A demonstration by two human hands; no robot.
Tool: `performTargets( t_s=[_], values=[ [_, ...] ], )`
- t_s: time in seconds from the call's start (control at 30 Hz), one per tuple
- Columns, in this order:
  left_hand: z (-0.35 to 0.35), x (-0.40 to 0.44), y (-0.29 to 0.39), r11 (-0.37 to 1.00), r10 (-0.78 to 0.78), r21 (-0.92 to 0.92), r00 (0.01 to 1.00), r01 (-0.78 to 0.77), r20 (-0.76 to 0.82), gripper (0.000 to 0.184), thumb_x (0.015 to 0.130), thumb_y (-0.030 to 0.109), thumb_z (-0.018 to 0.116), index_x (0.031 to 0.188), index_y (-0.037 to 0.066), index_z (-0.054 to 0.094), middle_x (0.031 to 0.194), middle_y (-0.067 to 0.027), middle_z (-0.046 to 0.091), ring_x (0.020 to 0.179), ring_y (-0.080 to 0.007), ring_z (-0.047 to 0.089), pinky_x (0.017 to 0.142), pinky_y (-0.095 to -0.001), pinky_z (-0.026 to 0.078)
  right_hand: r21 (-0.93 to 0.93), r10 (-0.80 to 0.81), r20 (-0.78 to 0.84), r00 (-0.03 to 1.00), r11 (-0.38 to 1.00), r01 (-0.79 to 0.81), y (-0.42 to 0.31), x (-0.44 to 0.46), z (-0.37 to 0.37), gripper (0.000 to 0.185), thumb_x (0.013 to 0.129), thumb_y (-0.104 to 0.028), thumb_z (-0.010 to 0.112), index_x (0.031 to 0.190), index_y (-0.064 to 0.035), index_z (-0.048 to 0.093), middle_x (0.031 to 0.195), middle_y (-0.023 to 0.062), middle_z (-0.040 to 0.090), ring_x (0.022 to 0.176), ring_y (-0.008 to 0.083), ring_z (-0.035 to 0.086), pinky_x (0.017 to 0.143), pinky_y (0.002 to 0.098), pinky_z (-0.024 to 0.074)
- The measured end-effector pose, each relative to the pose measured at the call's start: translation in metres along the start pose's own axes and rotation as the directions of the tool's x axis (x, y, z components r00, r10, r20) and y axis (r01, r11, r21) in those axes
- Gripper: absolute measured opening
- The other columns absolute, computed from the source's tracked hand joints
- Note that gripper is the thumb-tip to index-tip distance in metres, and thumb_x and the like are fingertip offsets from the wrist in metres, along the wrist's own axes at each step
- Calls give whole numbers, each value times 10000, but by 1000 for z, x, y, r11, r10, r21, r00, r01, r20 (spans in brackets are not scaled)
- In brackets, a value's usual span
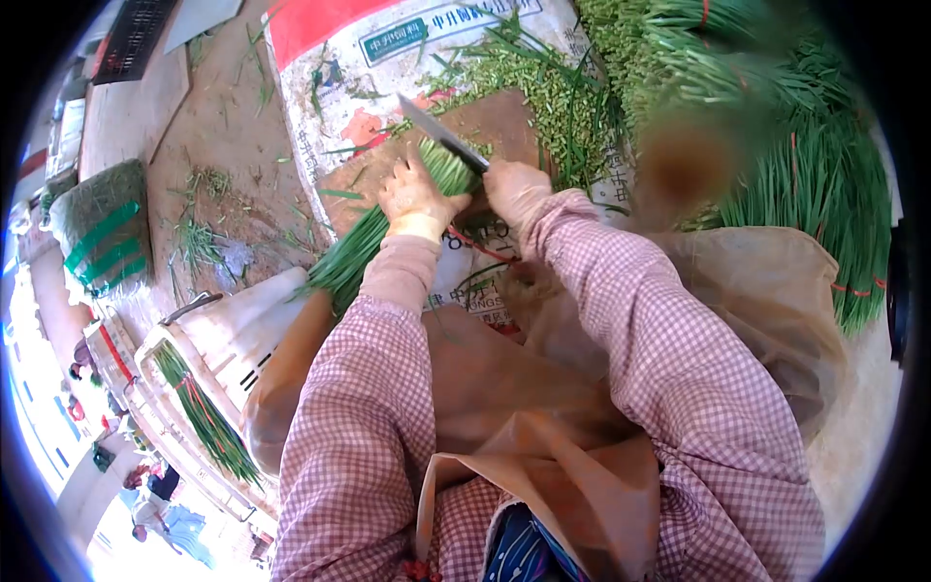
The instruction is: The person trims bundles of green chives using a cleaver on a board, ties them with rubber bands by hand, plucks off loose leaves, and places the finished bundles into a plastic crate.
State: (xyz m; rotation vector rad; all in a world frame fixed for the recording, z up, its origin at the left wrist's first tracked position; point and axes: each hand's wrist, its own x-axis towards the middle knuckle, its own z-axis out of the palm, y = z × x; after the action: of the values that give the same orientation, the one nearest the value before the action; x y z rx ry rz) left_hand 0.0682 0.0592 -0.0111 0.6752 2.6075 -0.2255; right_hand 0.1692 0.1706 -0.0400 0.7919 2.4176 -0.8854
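White crate (231, 325) on my left: long green bundle (202, 412) in it, red ties around. Plump bag (105, 231) with green stripes farther up; can't tell what's inside. My left hand (412, 201), fingers spread, on green stalks (354, 254) over brown board (499, 126). My right hand (516, 192) closed around knife (436, 128), blade by stalk ends. Little green bits (572, 116) beside board.

Carries a flat brown board (502, 118) on the printed white sack (308, 121), with chopped green pieces (558, 109) heaped beyond and to the right of the board. Shows loose green scraps (199, 242) on the dirt-stained surface (208, 121) left of the sack.
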Motion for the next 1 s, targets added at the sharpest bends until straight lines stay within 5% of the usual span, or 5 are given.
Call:
performTargets(
  t_s=[0.33,0.53,0.93,0.97,1.0],
  values=[
    [-17,-9,-41,973,-16,-222,980,60,196,1159,526,406,904,1453,84,286,1282,-168,576,1225,-324,530,1027,-422,426,114,389,-436,812,918,-379,74,-49,-47,601,903,-220,554,1436,-42,338,1172,269,585,1024,337,623,881,427,517],
    [-36,-14,-57,806,142,-582,990,-109,11,941,537,352,901,1294,19,452,1164,-185,642,1099,-318,616,967,-377,466,630,-77,-451,889,678,379,2,-60,-29,446,877,-384,688,1148,-43,591,968,113,664,875,193,630,806,309,499],
    [-160,-153,-48,651,224,-682,943,-334,-247,905,558,354,893,1287,15,476,1122,-153,656,1054,-275,631,937,-363,482,-341,-714,-388,583,699,628,-66,-168,-174,229,916,-290,555,958,-67,583,756,177,619,694,379,611,611,431,485],
    [-162,-160,-52,678,257,-641,933,-360,-252,1030,545,437,878,1357,30,393,1126,-196,648,1073,-313,633,932,-372,487,-417,-761,-631,150,496,762,-57,-160,-164,157,935,-219,541,924,-70,587,673,129,595,564,278,582,528,368,469],
    [-163,-169,-55,674,256,-641,930,-368,-264,1030,545,437,878,1357,30,393,1126,-196,648,1073,-313,633,932,-372,487,-428,-765,-629,140,490,759,-58,-175,-174,157,935,-219,541,924,-70,587,673,129,595,564,278,582,528,368,469]
  ],
)
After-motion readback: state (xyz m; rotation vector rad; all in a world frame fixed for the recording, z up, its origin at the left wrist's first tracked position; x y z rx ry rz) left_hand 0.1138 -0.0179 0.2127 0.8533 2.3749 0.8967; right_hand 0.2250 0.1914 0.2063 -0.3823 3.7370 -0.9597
